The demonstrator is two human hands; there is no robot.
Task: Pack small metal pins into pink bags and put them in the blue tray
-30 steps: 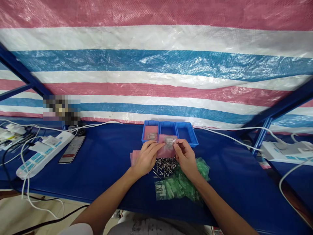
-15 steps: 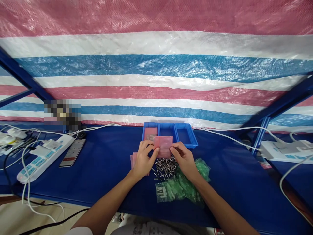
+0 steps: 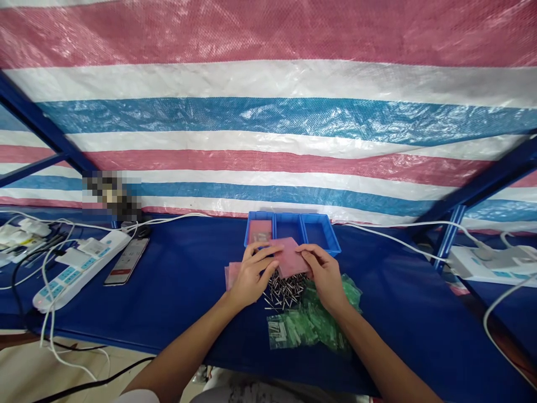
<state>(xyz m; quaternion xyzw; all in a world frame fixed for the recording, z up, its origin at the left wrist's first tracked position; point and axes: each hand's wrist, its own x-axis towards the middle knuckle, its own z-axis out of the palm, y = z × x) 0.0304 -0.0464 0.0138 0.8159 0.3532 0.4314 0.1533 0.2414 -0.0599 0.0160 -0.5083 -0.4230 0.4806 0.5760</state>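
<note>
A small pink plastic bag (image 3: 289,258) hangs tilted above a heap of short metal pins (image 3: 286,292). My right hand (image 3: 326,273) pinches it by its right edge, thumb and fingers closed. At the bag's left edge is my left hand (image 3: 250,280), its thumb and fingers apart; whether the fingertips touch the bag is hard to tell. More pink bags (image 3: 232,272) lie partly hidden beside my left hand. Under my right forearm, green plastic bags (image 3: 308,323) are piled in front of the pins.
Behind my hands stands a blue three-compartment tray (image 3: 338,249); its left compartment holds a pink bag (image 3: 260,228). To the left lie a phone (image 3: 126,262) and a white power strip (image 3: 81,274) with cables. Another power strip (image 3: 482,263) sits at the right.
The pink bag has turned from level to tilted and shifted slightly right. My left fingers have spread from their pinch on it, while my right hand keeps hold.
</note>
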